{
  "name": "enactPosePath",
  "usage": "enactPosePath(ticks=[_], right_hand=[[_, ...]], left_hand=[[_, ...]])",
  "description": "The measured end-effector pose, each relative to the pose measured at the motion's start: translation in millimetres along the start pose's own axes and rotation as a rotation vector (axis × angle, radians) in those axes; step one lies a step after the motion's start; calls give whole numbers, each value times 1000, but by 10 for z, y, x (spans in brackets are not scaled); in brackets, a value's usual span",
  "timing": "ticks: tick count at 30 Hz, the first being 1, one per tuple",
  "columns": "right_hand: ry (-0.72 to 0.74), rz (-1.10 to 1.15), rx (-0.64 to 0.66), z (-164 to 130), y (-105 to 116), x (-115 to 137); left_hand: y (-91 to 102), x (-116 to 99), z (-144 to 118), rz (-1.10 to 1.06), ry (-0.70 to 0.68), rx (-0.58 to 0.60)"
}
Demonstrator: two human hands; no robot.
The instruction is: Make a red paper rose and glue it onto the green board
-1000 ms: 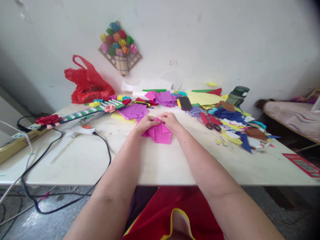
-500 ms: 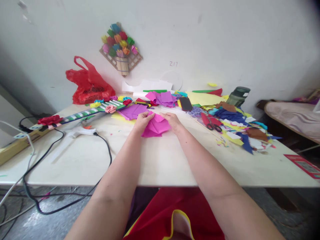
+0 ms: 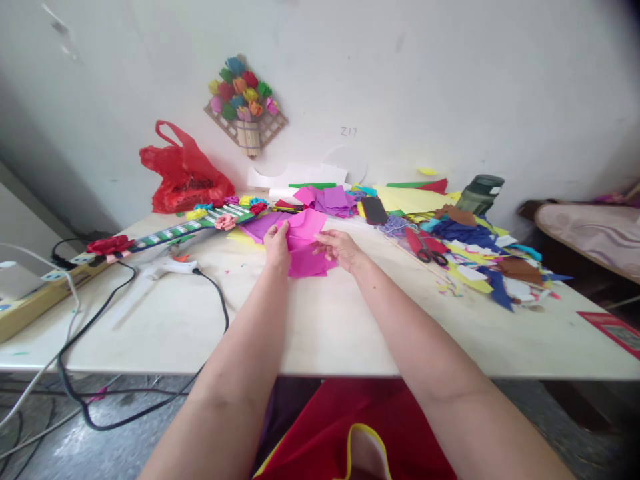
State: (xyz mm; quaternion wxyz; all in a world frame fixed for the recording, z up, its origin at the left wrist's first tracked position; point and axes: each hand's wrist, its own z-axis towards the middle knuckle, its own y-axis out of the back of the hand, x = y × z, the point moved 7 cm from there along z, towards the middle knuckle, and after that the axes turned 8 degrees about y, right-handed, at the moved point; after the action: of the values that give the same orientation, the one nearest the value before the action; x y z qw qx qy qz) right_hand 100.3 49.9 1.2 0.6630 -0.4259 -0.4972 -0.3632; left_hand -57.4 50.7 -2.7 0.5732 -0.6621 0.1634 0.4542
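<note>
My left hand (image 3: 277,245) is closed on a sheet of pink paper (image 3: 306,227), pinching its left part between thumb and fingers. The sheet is raised off the table and shows fold lines. At its lower right edge is my right hand (image 3: 337,248), fingers apart; whether the fingertips touch the paper is hard to tell. Beneath the hands lies more magenta paper (image 3: 311,262) on the table. Purple paper (image 3: 257,227) spreads just beyond my left hand.
To the left are a white glue gun (image 3: 170,268) with a black cord, a strip with paper flowers (image 3: 170,233) and a red plastic bag (image 3: 185,180). On the right lie scissors (image 3: 429,252), a phone (image 3: 374,211), paper scraps (image 3: 480,257) and a green bottle (image 3: 480,195).
Both hands pinched the pink paper before; now my right hand's fingers have spread at its edge. The sheet has risen and tilted up in my left hand. The view has shifted slightly.
</note>
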Motion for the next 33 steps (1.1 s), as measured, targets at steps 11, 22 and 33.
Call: enactPosePath(ticks=[11, 22, 33], right_hand=[[53, -100, -50, 3, -72, -60], [75, -139, -79, 15, 75, 41], [82, -212, 45, -17, 148, 104]], left_hand=[[-116, 74, -63, -78, 40, 69], [-142, 103, -37, -26, 180, 134], [-177, 159, -72, 194, 192, 268]])
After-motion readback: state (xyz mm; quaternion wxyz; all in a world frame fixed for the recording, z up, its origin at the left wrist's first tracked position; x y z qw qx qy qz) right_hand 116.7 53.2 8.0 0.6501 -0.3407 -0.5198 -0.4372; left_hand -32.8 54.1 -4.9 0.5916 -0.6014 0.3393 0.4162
